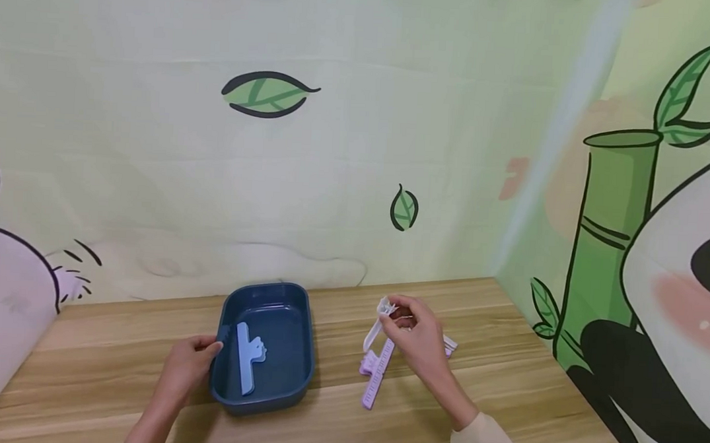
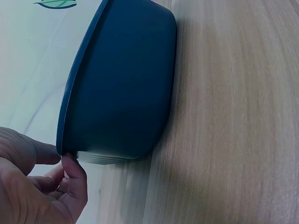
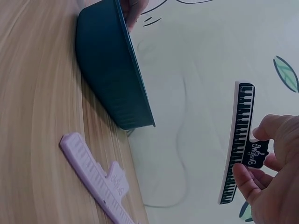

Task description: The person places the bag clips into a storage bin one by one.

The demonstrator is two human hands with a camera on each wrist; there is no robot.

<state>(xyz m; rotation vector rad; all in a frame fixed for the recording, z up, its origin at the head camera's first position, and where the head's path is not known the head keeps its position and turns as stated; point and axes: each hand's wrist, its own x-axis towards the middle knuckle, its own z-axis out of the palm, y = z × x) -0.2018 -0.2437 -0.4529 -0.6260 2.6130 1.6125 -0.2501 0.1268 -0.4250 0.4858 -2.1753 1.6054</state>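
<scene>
My left hand (image 1: 185, 366) pinches the left rim of a dark blue plastic basin (image 1: 289, 364); in the left wrist view, its thumb and fingers meet at the basin's edge. Inside the basin lies a light blue clip (image 1: 244, 359). To the right of it, my right hand (image 1: 417, 333) holds up a white clip (image 3: 239, 135) by its handle. The right wrist view shows black-and-white piano keys and a "Music" handle on this clip. Below that hand, a purple clip (image 1: 376, 378) rests on the table, apart from the basin.
More clips (image 1: 449, 345), white and purple, lie partly hidden behind the right hand. The wood-grain table (image 1: 335, 406) ends at a backdrop (image 1: 333, 181) printed with leaves, bamboo and pandas, which also turns along the right side.
</scene>
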